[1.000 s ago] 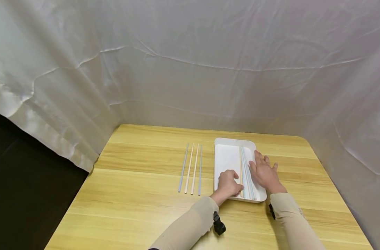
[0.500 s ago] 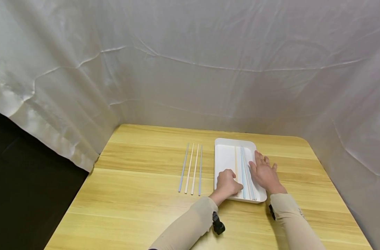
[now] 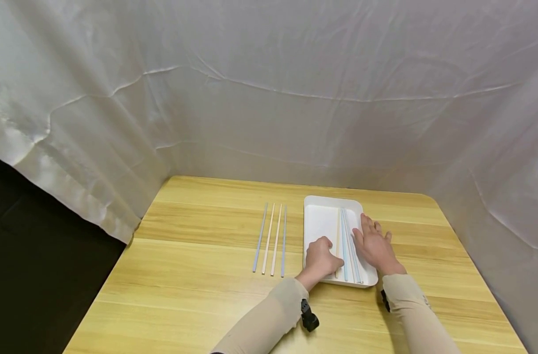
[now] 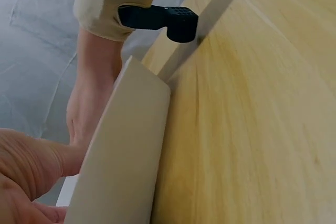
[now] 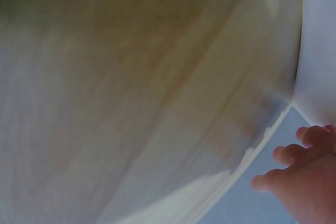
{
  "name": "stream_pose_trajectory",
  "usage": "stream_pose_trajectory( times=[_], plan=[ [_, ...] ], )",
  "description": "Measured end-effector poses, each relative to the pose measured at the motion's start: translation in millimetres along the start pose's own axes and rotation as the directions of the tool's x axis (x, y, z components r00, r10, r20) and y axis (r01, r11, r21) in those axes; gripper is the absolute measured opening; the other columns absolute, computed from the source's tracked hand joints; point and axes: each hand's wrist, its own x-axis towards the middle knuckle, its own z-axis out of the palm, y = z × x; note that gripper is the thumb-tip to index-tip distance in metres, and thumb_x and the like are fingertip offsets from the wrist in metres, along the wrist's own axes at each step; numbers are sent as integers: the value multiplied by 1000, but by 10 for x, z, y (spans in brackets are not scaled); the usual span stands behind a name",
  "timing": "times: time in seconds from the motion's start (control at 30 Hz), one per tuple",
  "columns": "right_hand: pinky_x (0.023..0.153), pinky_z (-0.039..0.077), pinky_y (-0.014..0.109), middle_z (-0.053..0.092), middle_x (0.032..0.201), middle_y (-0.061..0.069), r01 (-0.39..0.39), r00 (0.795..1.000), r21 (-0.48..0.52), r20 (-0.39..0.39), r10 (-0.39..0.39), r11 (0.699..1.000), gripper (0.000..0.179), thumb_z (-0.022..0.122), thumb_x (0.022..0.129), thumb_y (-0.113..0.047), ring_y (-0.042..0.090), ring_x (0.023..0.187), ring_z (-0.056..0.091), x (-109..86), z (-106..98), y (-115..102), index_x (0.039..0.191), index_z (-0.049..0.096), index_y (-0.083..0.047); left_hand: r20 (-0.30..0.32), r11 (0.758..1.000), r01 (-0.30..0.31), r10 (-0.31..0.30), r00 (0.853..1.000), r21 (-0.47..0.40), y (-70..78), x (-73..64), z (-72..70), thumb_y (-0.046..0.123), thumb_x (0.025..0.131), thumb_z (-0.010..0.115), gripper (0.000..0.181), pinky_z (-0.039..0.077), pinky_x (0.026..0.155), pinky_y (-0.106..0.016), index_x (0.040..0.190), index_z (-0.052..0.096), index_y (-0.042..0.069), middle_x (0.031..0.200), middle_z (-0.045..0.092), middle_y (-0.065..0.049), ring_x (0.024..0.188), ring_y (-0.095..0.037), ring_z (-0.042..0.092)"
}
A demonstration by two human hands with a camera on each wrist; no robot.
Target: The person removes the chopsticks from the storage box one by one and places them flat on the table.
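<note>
A white tray (image 3: 315,216) lies on the table, holding several slim chopsticks at its right side. Among them are a pale yellow chopstick (image 3: 338,236) and light blue chopsticks (image 3: 344,246). My left hand (image 3: 320,258) reaches over the tray's near left part, thumb and index finger apart. Its thumb lies across the yellow chopstick's lower part; the other fingers are mostly hidden. My right hand (image 3: 376,247) rests along the tray's right wall, fingers extended and thumb over the rim. In the left wrist view, the tray's outer wall (image 4: 126,150) hides part of the hands.
Left of the tray, several chopsticks lie side by side on the wooden table (image 3: 198,275): grey-blue ones (image 3: 260,238) outside, cream ones (image 3: 275,241) between. A pale curtain (image 3: 269,132) encloses the back and sides.
The yellow chopstick shifted left, away from the blue ones, then back right. My left hand has moved slightly left and up. My right hand stays at the tray's wall.
</note>
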Motion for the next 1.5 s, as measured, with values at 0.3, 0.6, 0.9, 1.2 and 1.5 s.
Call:
stream_pose_trajectory(
  times=[0.3, 0.6, 0.9, 1.2, 1.5],
  plan=[
    [118, 8, 87, 20, 169, 35, 7, 1000, 1, -11, -7, 1000, 71, 28, 115, -42, 62, 153, 16, 10, 6, 11, 166, 11, 6, -20, 998, -57, 57, 998, 42, -50, 22, 55, 6, 70, 89, 32, 58, 64, -27, 96, 70, 0, 89, 73, -12, 76, -21, 66],
    [120, 8, 86, 17, 168, 37, 4, 1000, 9, -7, -4, 1000, 72, 27, 115, -42, 63, 154, 15, 4, 18, 19, 166, 10, 5, 73, 983, 117, -108, 991, -139, 46, -3, -74, 5, 74, 86, 30, 49, 50, -18, 68, 57, 12, 44, 58, 1, 36, -9, 54],
    [120, 10, 86, 18, 169, 36, 9, 1000, 16, -14, -8, 1000, 72, 28, 115, -42, 62, 153, 16, 16, 19, 32, 166, 10, 6, 244, 889, 206, -111, 963, -409, 138, -70, -344, -4, 81, 74, 23, 65, 50, -31, 104, 72, -2, 64, 71, -9, 52, -17, 70],
    [120, 9, 85, 18, 169, 35, 8, 1000, 20, 0, -8, 1000, 72, 28, 115, -42, 62, 154, 14, 24, 29, 63, 166, 7, 5, 306, 836, 218, -63, 950, -504, 0, -64, -688, -4, 82, 68, 36, 66, 57, -30, 117, 72, -2, 82, 75, -8, 64, -14, 67],
    [122, 7, 84, 15, 170, 35, 15, 1000, 32, 12, -15, 999, 73, 26, 115, -44, 62, 154, 13, 9, 23, 53, 166, 5, 5, 273, 821, 173, -22, 962, -544, -269, -63, -1141, -4, 83, 66, 46, 69, 70, -36, 129, 67, -7, 107, 76, -24, 67, -15, 67]
  ],
)
